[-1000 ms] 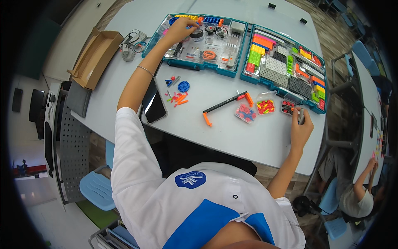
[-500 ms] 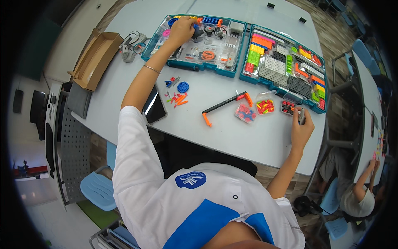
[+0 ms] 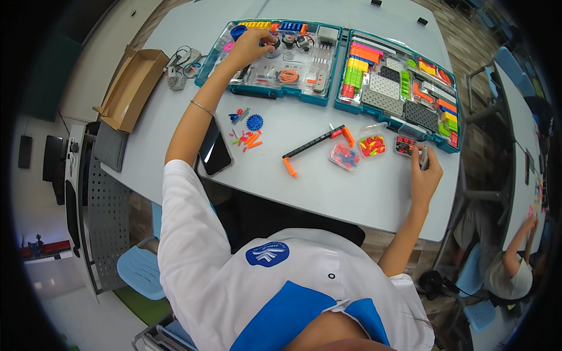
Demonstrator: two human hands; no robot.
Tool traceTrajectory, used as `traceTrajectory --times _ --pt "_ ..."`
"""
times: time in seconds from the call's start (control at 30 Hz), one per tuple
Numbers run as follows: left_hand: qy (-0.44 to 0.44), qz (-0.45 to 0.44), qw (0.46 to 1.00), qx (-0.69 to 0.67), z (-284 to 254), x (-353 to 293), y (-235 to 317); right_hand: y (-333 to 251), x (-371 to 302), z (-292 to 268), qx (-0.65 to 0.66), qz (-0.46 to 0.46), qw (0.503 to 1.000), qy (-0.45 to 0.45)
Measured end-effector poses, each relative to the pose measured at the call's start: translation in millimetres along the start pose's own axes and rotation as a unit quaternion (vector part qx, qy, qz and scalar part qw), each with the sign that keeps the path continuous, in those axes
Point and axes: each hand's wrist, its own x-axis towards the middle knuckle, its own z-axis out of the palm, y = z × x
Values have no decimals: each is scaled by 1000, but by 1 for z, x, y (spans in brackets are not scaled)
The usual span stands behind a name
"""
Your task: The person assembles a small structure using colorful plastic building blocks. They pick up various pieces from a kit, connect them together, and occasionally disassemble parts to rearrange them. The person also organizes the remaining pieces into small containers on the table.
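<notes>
Left hand: your left hand (image 3: 249,48) is palm-down over the left half of the teal case (image 3: 316,100), thumb and fingers bent at a dark round part (image 3: 277,44).
Left-hand change: compared with half a second ago, your thumb shows below the fingers, and the dark part sits closer between the tips.
Meaning for the work: the change appears to bring this part under your fingertips; whether it is gripped or only touched, you cannot tell from this view.
Left arm: extended far forward, elbow slightly bent, bracelet (image 3: 202,107) at the wrist end of the forearm.
Right hand: your right hand (image 3: 426,172) closes its thumb and fingers on a small grey piece (image 3: 424,157); this grip is unchanged.
Right arm: forearm crosses the near table edge and points forward.
Red-and-black pieces (image 3: 404,145): just left of your right fingertips, in a small clear box.
Red-and-yellow pieces (image 3: 372,146): farther left of that hand, in an open clear box.
Black bar (image 3: 315,142): between your hands, nearer the right, with orange end parts.
Blue gear (image 3: 254,122): nearer your body than the left hand.
Phone (image 3: 214,152): just right of your left forearm.
</notes>
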Motion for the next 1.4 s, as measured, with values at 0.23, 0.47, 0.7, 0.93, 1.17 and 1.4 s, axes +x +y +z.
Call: traceTrajectory --times 0.23,0.47,0.7,0.93,1.17,1.4 --pt "-76 -47 996 28 3 -5 7 -3 -1 1 13 -3 1000 11" --pt "140 34 983 110 -13 2 -28 -1 -1 0 -2 7 1000 -6" --pt "70 -102 978 170 -15 3 -107 -1 0 3 8 1 1000 -1" --pt "198 -73 978 -10 -11 3 -73 3 0 4 -1 -3 1000 -6" --pt "-21 45 996 68 7 -20 -13 2 0 4 -13 -12 1000 -1" --pt "32 63 995 75 19 -14 -31 8 2 5 1 -19 1000 2"
